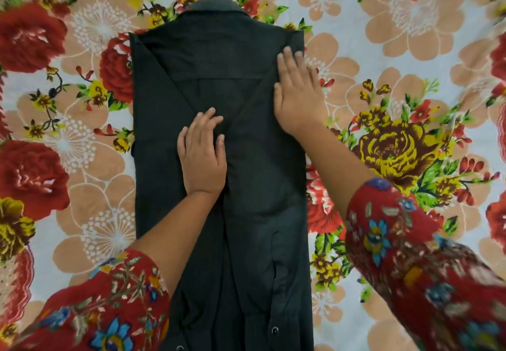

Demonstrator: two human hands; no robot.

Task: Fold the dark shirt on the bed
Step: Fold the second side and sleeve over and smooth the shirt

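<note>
1. Pressing flat on the dark shirt (219, 98), the left hand (202, 156) lies palm down near the middle of the garment, its grip fully spread with fingers (208, 120) extended and nothing clasped.
2. Up and to the right of it, the right hand (297, 95) also rests palm down with its grip spread wide, fingers pointing toward the collar, closing on nothing; it sits on the shirt's right folded edge, partly overhanging onto the bed sheet.
3. Between the two hands, a diagonal crease runs from the right shoulder down toward the centre, where a folded-in sleeve crosses the back panel.
4. A matching diagonal fold runs from the left shoulder to just above the left hand's fingertips.
5. Beyond both hands, the collar (213, 6) lies at the far end of the shirt, pointing away from the person.
6. Below the left wrist, the folded sleeves run down the shirt's length; two dark buttons (274, 330) show near the bottom edge of the view.
7. Around the shirt, which lies as a long narrow rectangle with both sides turned in, spreads the bed sheet (397, 57), printed with red, yellow and peach flowers.
8. Both forearms emerge from red floral sleeves (405, 241) at the lower corners.
</note>
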